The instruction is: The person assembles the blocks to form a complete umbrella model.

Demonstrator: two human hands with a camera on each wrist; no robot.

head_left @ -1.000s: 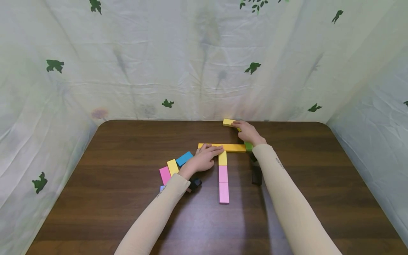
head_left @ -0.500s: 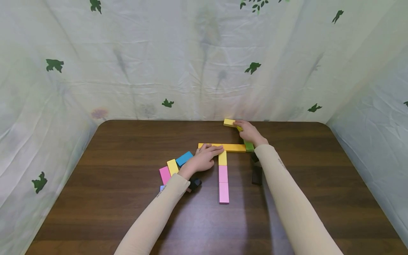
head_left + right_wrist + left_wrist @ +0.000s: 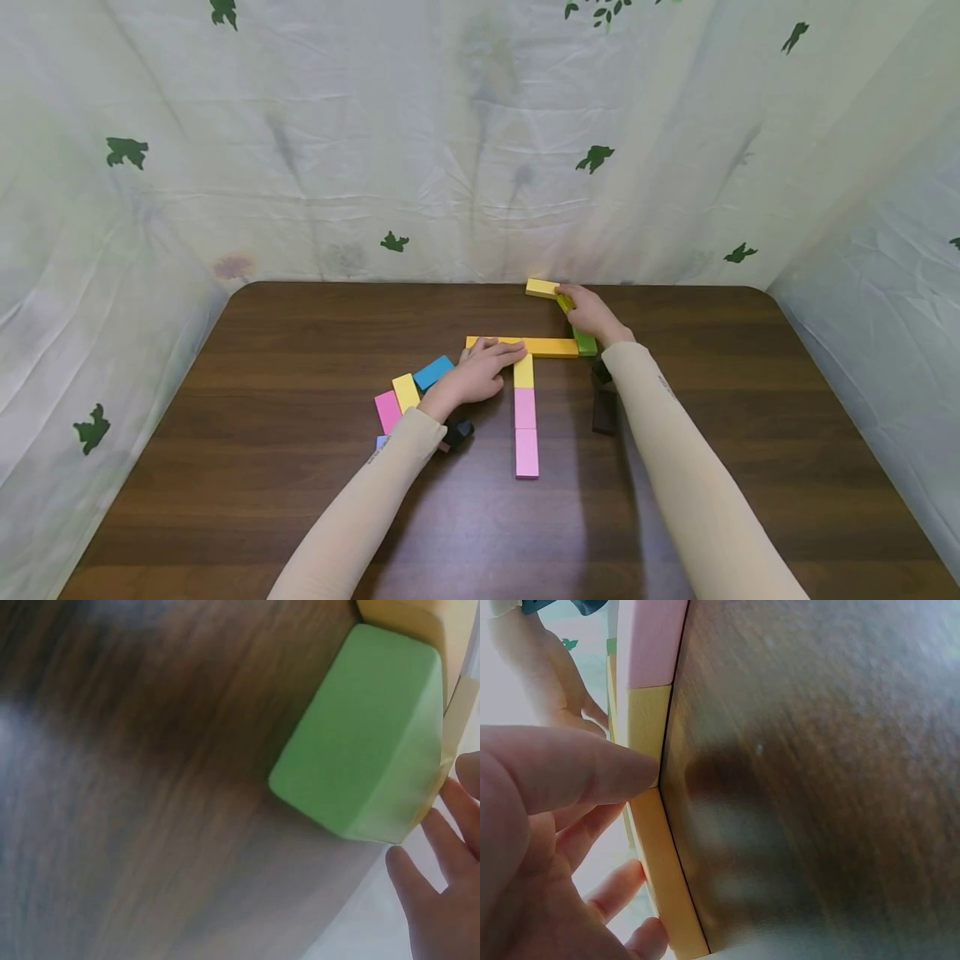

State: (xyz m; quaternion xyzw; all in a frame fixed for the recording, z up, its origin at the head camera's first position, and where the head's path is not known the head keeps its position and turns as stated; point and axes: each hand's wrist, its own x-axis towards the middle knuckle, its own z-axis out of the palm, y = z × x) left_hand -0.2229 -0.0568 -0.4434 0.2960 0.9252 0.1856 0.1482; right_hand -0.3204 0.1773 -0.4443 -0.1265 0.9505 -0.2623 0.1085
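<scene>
My left hand (image 3: 480, 372) rests on a yellow-orange row of blocks (image 3: 551, 347). In the left wrist view its thumb touches a yellow block (image 3: 646, 720) near the joint with an orange block (image 3: 667, 870), and its fingertips lie along the orange block's edge. My right hand (image 3: 591, 317) reaches over a bent line at the table's back. Its fingertips touch a yellow-green block (image 3: 564, 303), near the end of a pale yellow block (image 3: 541, 288). A green block (image 3: 586, 342) meets the row's right end. Two pink blocks (image 3: 527, 452) continue from the yellow block towards me.
Left of my left hand lie a blue block (image 3: 433, 372), a yellow block (image 3: 406, 392), a pink block (image 3: 387, 412) and a partly hidden light blue one (image 3: 382, 442). A patterned white cloth (image 3: 465, 167) hangs behind the brown table (image 3: 300, 333).
My right hand has shifted slightly right and towards me, uncovering more of the yellow-green and green blocks. The pale yellow block has moved a little right. My left hand stays in place.
</scene>
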